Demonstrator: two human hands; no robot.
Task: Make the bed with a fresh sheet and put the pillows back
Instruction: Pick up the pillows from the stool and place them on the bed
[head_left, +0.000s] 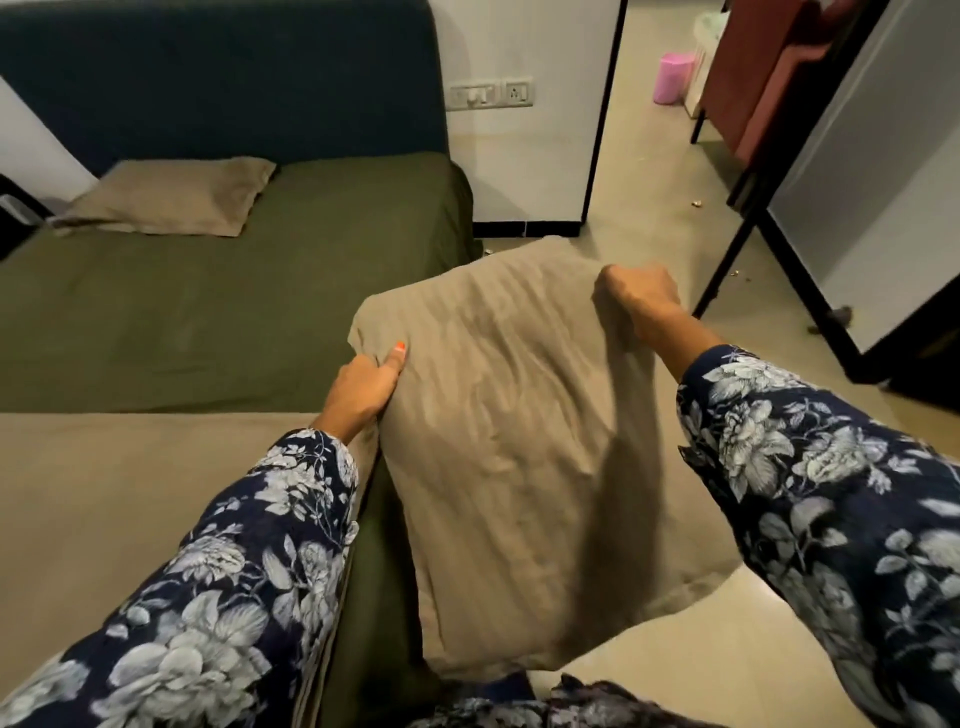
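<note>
I hold a tan striped pillow (519, 447) in the air beside the bed's right edge. My left hand (366, 387) grips its left edge, thumb on top. My right hand (641, 299) is clenched on its upper right corner. The bed carries an olive green sheet (260, 296), spread fairly flat. A second tan pillow (171, 195) lies flat at the head of the bed on the far left, against the dark headboard (234, 78). A tan cover (130, 493) lies folded across the near part of the bed.
Beige floor runs along the bed's right side. A white wall with switches and a socket (491, 94) stands past the bed corner. A black-framed panel (857, 208) leans at right. A pink bin (672, 78) sits far back by a reddish cabinet (769, 62).
</note>
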